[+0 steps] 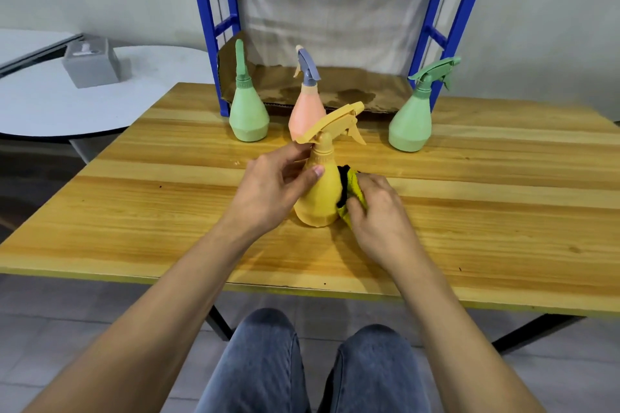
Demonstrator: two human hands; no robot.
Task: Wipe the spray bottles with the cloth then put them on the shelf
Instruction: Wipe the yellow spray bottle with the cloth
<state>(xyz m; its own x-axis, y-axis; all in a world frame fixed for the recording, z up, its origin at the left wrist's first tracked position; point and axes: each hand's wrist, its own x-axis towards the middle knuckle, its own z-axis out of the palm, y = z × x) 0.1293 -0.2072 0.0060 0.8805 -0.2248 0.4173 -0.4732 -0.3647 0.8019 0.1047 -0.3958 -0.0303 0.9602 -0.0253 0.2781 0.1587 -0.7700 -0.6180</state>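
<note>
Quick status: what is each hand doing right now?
Left hand: grips the yellow spray bottle near its neck.
Right hand: holds the cloth against the bottle's side.

Low shelf [335, 84] up top-center is kinda fenced off: left green bottle [249, 116], pink bottle [302, 111], right green bottle [410, 126]. Widest gap's between pink and right green.

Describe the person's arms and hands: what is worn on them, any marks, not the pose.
Both hands are bare, with no gloves. The left hand and right hand show no rings, and neither wrist shows a watch or band. The left forearm and right forearm are uncovered, with no sleeves in view. Blue-grey jeans cover the knees.
</note>
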